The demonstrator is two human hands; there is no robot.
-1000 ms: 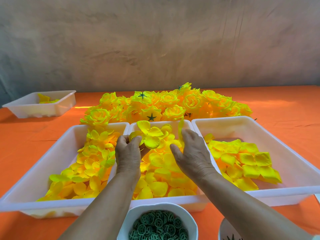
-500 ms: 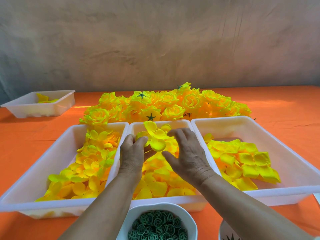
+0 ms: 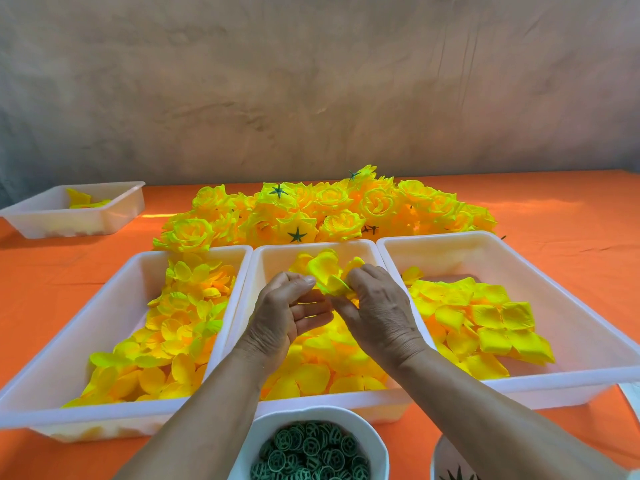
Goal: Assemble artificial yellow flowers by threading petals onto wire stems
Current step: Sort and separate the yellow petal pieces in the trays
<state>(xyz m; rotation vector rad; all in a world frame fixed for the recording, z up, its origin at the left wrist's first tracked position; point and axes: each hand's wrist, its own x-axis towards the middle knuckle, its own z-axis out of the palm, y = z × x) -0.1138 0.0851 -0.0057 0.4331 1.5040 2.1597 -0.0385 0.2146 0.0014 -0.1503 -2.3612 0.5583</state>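
Left hand (image 3: 284, 317) and right hand (image 3: 377, 306) close together over middle tray (image 3: 263, 268), both pinching a petal cluster (image 3: 329, 275) held between their fingertips, above loose petals (image 3: 311, 372).

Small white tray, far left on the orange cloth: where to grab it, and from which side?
Grip the small white tray by the flared rim of its right end wall, coming from the right and above. That lip juts outward like a ledge, and that end faces the person. Few yellow petals lie inside, so it probably lifts light.
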